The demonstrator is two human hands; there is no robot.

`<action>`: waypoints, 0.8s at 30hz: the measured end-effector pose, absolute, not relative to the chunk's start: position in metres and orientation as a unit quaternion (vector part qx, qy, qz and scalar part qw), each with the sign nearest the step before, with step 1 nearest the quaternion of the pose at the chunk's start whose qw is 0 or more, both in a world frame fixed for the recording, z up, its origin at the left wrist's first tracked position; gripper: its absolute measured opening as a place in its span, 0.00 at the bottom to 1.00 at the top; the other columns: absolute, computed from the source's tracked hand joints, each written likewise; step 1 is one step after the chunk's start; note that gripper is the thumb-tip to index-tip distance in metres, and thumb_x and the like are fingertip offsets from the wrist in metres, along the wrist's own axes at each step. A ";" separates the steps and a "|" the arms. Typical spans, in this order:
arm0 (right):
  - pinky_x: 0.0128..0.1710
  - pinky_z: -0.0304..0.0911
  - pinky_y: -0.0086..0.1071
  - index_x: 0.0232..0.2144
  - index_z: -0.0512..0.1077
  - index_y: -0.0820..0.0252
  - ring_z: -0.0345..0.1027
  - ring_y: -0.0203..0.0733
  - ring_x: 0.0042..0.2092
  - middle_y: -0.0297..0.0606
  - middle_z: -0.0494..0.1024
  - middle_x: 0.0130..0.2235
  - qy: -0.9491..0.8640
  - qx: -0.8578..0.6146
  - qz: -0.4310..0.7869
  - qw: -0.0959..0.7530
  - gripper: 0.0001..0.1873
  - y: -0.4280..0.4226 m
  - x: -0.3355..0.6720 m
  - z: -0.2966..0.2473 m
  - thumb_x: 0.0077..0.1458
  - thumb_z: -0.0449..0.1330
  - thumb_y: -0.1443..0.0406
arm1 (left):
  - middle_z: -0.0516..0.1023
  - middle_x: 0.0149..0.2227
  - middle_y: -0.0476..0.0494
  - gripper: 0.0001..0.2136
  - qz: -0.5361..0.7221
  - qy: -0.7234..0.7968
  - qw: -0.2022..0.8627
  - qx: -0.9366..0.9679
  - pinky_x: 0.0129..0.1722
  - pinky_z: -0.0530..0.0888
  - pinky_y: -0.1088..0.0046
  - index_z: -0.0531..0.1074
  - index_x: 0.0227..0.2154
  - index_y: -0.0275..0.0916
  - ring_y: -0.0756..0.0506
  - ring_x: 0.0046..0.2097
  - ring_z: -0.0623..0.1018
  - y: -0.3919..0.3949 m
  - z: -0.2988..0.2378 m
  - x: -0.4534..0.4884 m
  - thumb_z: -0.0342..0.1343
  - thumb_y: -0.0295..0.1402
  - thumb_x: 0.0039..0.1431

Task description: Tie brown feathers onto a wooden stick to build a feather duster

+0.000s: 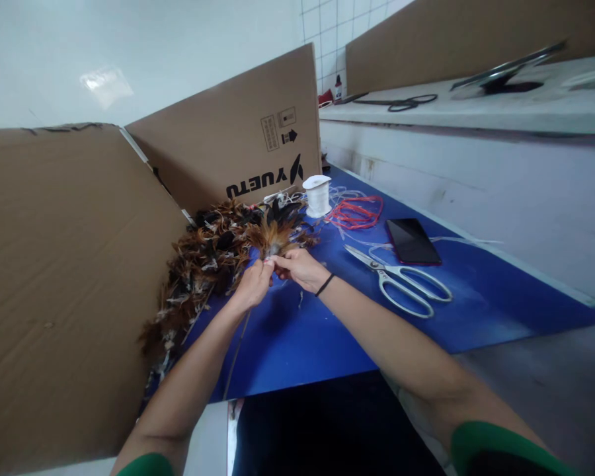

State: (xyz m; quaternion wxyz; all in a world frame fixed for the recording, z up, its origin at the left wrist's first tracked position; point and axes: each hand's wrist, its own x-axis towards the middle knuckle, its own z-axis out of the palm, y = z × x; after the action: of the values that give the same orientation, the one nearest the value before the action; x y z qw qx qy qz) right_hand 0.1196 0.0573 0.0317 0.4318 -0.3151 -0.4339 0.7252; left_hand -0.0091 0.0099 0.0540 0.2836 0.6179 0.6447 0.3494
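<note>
A brown feather bunch (272, 238) is held over the blue table (302, 350), its base pinched by the left hand (255, 283) and right hand (302, 268) (the fingers hide its lower end); beside it, heaped feathers (203, 254) blur together, cardboard (69, 277) cut off at left

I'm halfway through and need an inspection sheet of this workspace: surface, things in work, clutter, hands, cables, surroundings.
Surface: blue tabletop, small pale specks near the hands.
Things in work: feather bundle between the fingertips; feather pile behind and to its left; white spool upright; silver-handled scissors lying flat.
Clutter: dark-screened phone and red strands right of the spool.
Hands: left hand and right hand meet, pinching the bundle's base.
Cables: pale strands beside the phone; cannot tell whether any is a cable.
Surroundings: printed cardboard panel behind, plain cardboard panel left, white ledge right.
</note>
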 end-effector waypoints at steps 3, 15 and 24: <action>0.16 0.59 0.21 0.16 0.67 0.66 0.61 0.27 0.18 0.32 0.69 0.15 -0.428 -0.313 0.727 0.436 0.18 0.059 0.119 0.031 0.38 0.70 0.60 | 0.69 0.19 0.49 0.14 0.345 0.651 0.260 0.624 0.23 0.59 0.76 0.62 0.21 0.38 0.51 0.20 0.66 0.012 0.052 -0.007 0.47 0.40 0.59; 0.18 0.61 0.21 0.17 0.65 0.66 0.62 0.28 0.18 0.33 0.69 0.16 -0.401 -0.323 0.742 0.430 0.14 0.062 0.119 0.030 0.52 0.61 0.70 | 0.71 0.20 0.48 0.10 0.362 0.638 0.309 0.605 0.17 0.58 0.78 0.61 0.27 0.39 0.52 0.17 0.67 0.021 0.037 -0.004 0.49 0.40 0.58; 0.18 0.61 0.22 0.16 0.64 0.66 0.61 0.28 0.17 0.31 0.67 0.15 -0.411 -0.370 0.726 0.408 0.15 0.060 0.112 0.020 0.51 0.59 0.75 | 0.61 0.17 0.55 0.10 0.402 0.639 0.376 0.537 0.19 0.55 0.79 0.61 0.24 0.37 0.55 0.18 0.60 0.025 0.017 -0.013 0.54 0.36 0.54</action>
State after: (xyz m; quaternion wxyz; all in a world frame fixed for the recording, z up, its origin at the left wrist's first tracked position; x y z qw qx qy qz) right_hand 0.1124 0.0601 0.0203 0.4081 -0.3703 -0.4111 0.7262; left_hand -0.0131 0.0247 0.0173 0.3763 0.5372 0.6388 0.4022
